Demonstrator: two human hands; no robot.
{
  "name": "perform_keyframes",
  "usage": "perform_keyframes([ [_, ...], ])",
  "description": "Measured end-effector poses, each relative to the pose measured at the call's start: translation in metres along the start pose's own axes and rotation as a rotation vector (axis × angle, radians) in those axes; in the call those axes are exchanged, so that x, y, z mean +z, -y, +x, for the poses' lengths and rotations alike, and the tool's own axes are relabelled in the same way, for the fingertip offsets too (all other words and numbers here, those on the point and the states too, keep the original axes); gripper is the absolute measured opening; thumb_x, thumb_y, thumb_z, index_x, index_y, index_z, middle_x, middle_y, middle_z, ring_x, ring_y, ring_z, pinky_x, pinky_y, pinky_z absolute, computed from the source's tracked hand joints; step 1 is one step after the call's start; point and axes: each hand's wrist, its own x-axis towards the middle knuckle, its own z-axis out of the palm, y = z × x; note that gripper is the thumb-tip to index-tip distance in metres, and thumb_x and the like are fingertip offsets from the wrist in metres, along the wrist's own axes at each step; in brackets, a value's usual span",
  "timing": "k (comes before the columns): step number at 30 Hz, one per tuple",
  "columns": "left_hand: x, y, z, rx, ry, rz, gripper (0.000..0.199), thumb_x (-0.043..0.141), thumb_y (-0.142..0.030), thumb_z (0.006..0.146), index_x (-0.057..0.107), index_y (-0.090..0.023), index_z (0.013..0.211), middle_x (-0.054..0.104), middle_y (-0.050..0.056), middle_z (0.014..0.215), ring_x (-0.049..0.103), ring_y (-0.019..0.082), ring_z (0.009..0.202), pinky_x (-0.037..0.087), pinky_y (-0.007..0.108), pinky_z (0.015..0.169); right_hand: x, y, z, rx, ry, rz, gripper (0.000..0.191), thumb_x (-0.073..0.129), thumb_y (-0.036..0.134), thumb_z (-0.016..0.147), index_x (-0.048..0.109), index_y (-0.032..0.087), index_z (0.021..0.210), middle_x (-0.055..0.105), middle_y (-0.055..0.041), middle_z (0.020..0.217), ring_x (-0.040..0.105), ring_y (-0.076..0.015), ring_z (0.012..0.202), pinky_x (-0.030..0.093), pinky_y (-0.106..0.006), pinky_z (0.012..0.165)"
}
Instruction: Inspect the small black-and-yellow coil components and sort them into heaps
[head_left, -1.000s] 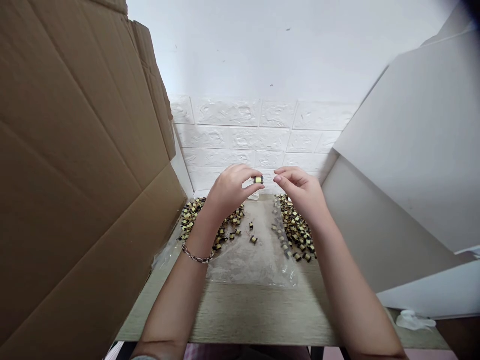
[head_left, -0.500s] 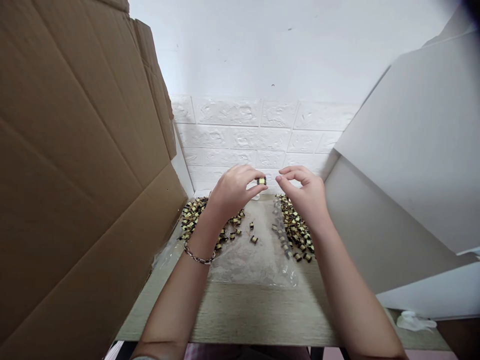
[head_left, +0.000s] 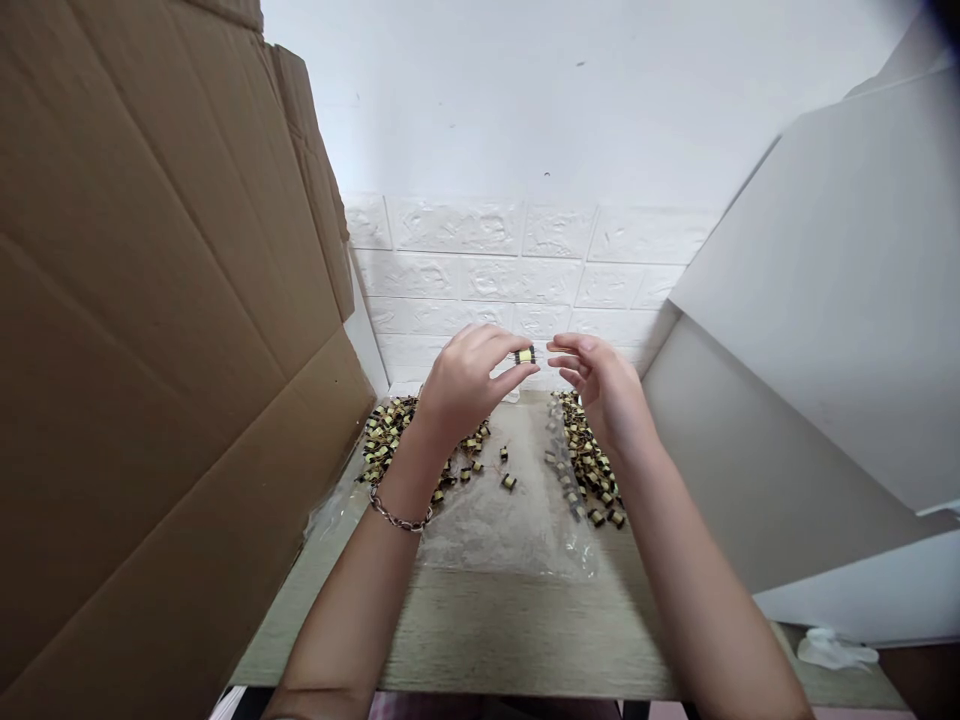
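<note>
Between the thumb and forefinger of my left hand is a small black-and-yellow coil part, raised above the table near the white wall. Thin wires stick out from its sides. My right hand is just to the right of the part, not gripping it; its thumb and forefinger lie close together with the other fingers curled below. Whether it pinches a thin wire is too small to tell. Similar parts lie in a left pile partly behind my left forearm, and in a right pile beside my right wrist.
A clear plastic sheet covers part of the wooden table, with a few loose parts on it. Tall cardboard stands on the left, a white panel on the right. Crumpled white material lies at the lower right.
My right hand has turned, its thumb and fingers now in a different pose beside the part. My left hand still holds the part, which has moved slightly up and tilted a little.
</note>
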Motion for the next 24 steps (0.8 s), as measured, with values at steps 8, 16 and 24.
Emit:
perform_keyframes([
  [8,0.001,-0.005,0.001,-0.055,-0.001,0.009,0.018,0.054,-0.032,0.078,0.058,-0.017,0.087,0.062,0.002,0.083,0.053,0.013,0.079,0.041,0.026,0.075,0.014,-0.009,-0.005,-0.095,-0.014,0.04,0.014,0.061,0.034,0.067,0.065,0.022,0.074,0.064,0.0003,0.085,0.056,-0.0148,0.088,0.04,-0.03,0.082],
  [16,0.004,-0.007,0.0,-0.058,0.035,-0.001,0.02,0.052,-0.034,0.079,0.058,-0.017,0.088,0.062,0.002,0.085,0.053,0.013,0.08,0.041,0.026,0.076,0.015,-0.011,-0.007,-0.165,-0.013,0.037,0.013,0.06,0.032,0.07,0.064,0.02,0.071,0.062,-0.0006,0.081,0.056,-0.0138,0.083,0.042,-0.03,0.083],
  [24,0.006,-0.007,0.0,-0.04,0.037,0.006,0.019,0.053,-0.033,0.079,0.058,-0.016,0.087,0.062,0.002,0.083,0.053,0.013,0.079,0.041,0.026,0.075,0.016,-0.012,-0.008,-0.117,-0.046,0.08,0.013,0.061,0.032,0.069,0.064,0.02,0.071,0.063,0.0007,0.077,0.055,-0.0122,0.079,0.042,-0.029,0.079],
])
